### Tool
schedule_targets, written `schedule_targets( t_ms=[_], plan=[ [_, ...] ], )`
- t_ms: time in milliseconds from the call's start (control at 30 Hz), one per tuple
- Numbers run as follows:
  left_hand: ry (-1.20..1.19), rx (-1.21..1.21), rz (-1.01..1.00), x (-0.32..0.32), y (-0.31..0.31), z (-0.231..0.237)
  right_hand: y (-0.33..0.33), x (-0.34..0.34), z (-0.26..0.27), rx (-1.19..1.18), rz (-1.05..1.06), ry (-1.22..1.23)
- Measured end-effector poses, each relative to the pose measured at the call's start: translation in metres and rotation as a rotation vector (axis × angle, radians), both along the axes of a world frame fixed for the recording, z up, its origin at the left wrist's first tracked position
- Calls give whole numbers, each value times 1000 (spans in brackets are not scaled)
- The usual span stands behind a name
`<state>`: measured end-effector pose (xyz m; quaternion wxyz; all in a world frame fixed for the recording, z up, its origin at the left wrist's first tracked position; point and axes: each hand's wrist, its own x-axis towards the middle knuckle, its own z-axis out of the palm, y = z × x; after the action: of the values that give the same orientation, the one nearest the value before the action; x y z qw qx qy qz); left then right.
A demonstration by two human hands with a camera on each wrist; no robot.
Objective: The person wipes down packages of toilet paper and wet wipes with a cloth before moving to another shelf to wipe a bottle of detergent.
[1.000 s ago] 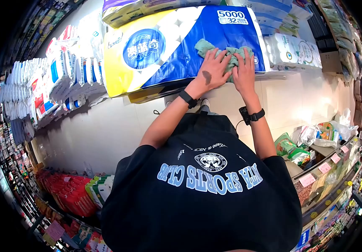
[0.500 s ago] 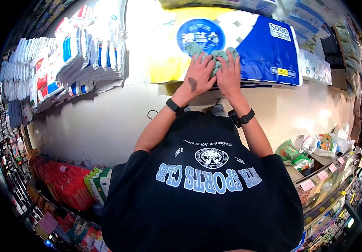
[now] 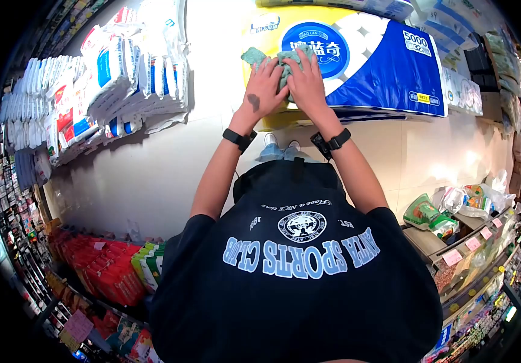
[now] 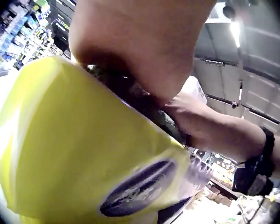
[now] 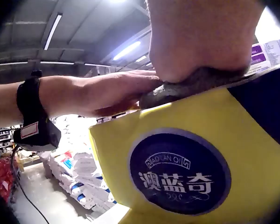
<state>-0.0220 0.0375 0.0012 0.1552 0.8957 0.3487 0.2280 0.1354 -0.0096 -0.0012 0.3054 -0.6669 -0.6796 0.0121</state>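
Note:
A green cloth [image 3: 253, 56] lies bunched on the yellow end of a large blue, yellow and white tissue pack [image 3: 387, 81]. My left hand [image 3: 263, 91] presses the cloth's left part with fingers extended and spread. Right beside it, my right hand [image 3: 306, 85] rests on the cloth with its fingers stretched forward over it, near the round blue logo. In the right wrist view the cloth [image 5: 177, 93] shows as a thick fold beneath the palm, on the pack's top edge. Both palms hide much of the cloth.
Stacks of white plastic-wrapped packs [image 3: 115, 72] stand to the left. Another pack [image 3: 345, 5] lies behind the tissue pack, with white packs [image 3: 463, 91] at its right. Red packs [image 3: 103, 272] and a shelf holding a green bag [image 3: 421, 212] flank the person.
Both hands have slid the cloth leftward across the pack, from its blue part past the logo to the yellow end. The head view has shifted, so the pack appears further right.

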Motion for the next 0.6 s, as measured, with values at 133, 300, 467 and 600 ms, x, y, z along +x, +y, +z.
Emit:
schedule_targets(
  t_ms=[133,300,467,600],
  plan=[
    [14,-27,1,-5,-14,3,-16,-1,4,-35,5,-11],
    [56,-59,-22,-17,-58,12,-66,-9,9,-72,31,-7],
    [106,-86,-71,-22,-53,12,-62,-14,9,-37,18,9],
    [103,-115,-111,-19,-16,16,-30,-22,7,-53,-61,11]
  ],
)
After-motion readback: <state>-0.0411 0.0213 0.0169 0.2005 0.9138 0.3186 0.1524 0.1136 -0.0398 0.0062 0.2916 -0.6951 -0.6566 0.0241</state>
